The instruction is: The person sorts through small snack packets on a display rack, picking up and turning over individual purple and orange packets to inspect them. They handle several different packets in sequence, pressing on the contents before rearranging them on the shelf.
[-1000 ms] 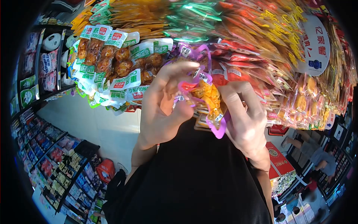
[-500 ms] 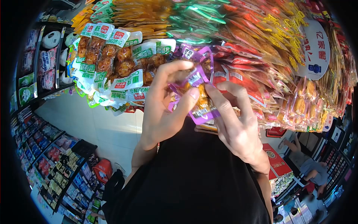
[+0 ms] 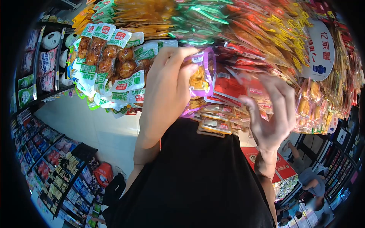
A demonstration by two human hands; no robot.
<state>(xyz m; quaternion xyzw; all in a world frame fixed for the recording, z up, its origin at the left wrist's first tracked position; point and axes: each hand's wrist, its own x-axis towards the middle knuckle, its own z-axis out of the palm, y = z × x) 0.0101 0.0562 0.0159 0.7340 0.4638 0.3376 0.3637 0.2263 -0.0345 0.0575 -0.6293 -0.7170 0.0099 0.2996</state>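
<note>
My left hand (image 3: 165,87) is closed on a purple-edged snack packet (image 3: 200,79), its fingers at the left side of the clear window with yellow-brown food inside. Another purple packet (image 3: 194,105) shows just below, partly hidden by the hand. To the right, my right hand (image 3: 274,110) is held with thumb and fingers apart, the fingertips blurred over red snack packets (image 3: 228,85). No object can be seen in it. Left of my left hand lie clear white-and-green packets of brown round food (image 3: 127,70).
Rows of orange, green and red packets (image 3: 258,34) fill the display ahead, with a white round sign (image 3: 319,49) at right. Small flat packs (image 3: 215,125) sit at its near edge. Shelves (image 3: 68,171) stand lower left. A red box (image 3: 279,167) and a person (image 3: 313,180) are lower right.
My right hand has left the purple packet and moved right, its fingers spreading. My left hand still has the packet, now turned more upright.
</note>
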